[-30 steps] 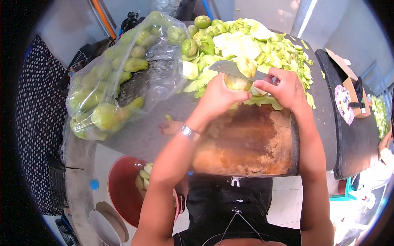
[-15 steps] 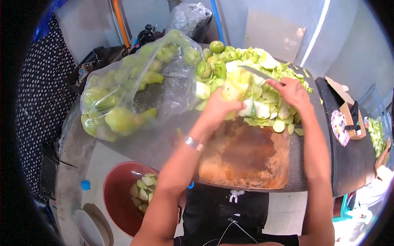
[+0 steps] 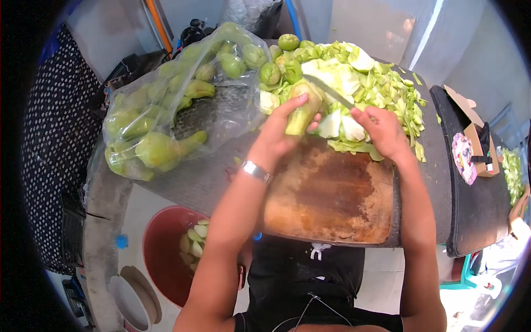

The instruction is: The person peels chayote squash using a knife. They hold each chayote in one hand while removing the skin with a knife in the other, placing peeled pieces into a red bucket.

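My left hand (image 3: 281, 126) grips a pale green, pear-shaped gourd (image 3: 303, 109), tilted with its narrow end toward me; thumb on one side, fingertips showing on the other. A knife (image 3: 331, 92) is closed in my right hand (image 3: 381, 131), its handle mostly hidden by the fingers. The blade points up and left, close to the gourd's far end; whether it touches cannot be made out. Beneath and beyond both hands lies a heap of green peelings and pale pieces (image 3: 387, 91). On the near side of it sits a stained wooden cutting board (image 3: 326, 205).
A clear plastic bag (image 3: 166, 99) of whole gourds lies at the left of the dark table. Several green ones (image 3: 270, 73) rest beside the heap. Below, a red tub (image 3: 166, 265) contains pale cut pieces. Rightward, an open cardboard box (image 3: 480, 146) stands on a black surface; another person's arm (image 3: 518, 207) shows.
The gourd has turned more upright in my left hand, and its narrow end now shows. The knife hand has moved slightly left and lower. The whole view has shifted a little.
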Available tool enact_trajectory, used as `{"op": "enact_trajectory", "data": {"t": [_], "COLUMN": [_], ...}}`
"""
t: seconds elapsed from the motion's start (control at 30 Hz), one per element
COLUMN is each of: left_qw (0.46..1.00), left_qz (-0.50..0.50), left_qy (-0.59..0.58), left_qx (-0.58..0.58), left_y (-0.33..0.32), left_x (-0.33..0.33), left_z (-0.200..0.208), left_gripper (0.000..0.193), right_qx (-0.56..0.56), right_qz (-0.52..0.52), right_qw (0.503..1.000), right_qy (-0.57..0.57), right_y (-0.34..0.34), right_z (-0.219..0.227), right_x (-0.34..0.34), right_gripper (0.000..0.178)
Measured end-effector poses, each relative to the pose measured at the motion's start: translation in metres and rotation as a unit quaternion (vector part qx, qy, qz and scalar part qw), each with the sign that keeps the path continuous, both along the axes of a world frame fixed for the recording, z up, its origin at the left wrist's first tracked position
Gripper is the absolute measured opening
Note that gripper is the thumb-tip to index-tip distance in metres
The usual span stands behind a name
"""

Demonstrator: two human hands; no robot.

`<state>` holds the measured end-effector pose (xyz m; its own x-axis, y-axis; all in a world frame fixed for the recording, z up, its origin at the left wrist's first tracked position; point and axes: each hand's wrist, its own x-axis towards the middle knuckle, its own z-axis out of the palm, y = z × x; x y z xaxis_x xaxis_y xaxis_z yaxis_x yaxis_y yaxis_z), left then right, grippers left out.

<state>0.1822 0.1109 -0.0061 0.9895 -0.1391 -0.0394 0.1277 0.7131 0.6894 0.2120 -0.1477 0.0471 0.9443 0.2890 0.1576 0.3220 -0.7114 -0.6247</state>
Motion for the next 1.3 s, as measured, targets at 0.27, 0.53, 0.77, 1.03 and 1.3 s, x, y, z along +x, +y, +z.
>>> {"op": "enact_trajectory", "data": {"t": [0.27, 0.53, 0.77, 1.03, 1.3], "left_qw": [0.99, 0.808, 0.764, 0.77, 0.989], "left_qz": [0.0, 0.144, 0.134, 0.157, -0.023], "left_qy": [-0.103, -0.187, -0.25, -0.283, -0.138], "left_qx": [0.099, 0.539, 0.579, 0.55, 0.052], "left_y": [-0.006, -0.03, -0.03, -0.041, -0.014], "left_x": [-0.003, -0.017, -0.023, -0.026, -0.014], "left_z": [0.01, 0.02, 0.011, 0.021, 0.009], "left_gripper": [0.064, 0.075, 0.077, 0.078, 0.072], "right_qx": [-0.005, 0.099, 0.083, -0.077, 0.119], "right_qz": [-0.063, 0.095, 0.136, -0.1, -0.089], "right_qw": [0.997, 0.99, 0.987, 0.992, 0.986], "right_qy": [0.034, -0.018, -0.032, 0.026, 0.073], "right_y": [-0.013, -0.027, -0.029, -0.044, -0.056], "right_z": [-0.009, -0.019, -0.02, -0.018, -0.031], "right_x": [0.021, -0.021, -0.026, 0.009, 0.012], "right_gripper": [0.075, 0.052, 0.057, 0.067, 0.08]}}
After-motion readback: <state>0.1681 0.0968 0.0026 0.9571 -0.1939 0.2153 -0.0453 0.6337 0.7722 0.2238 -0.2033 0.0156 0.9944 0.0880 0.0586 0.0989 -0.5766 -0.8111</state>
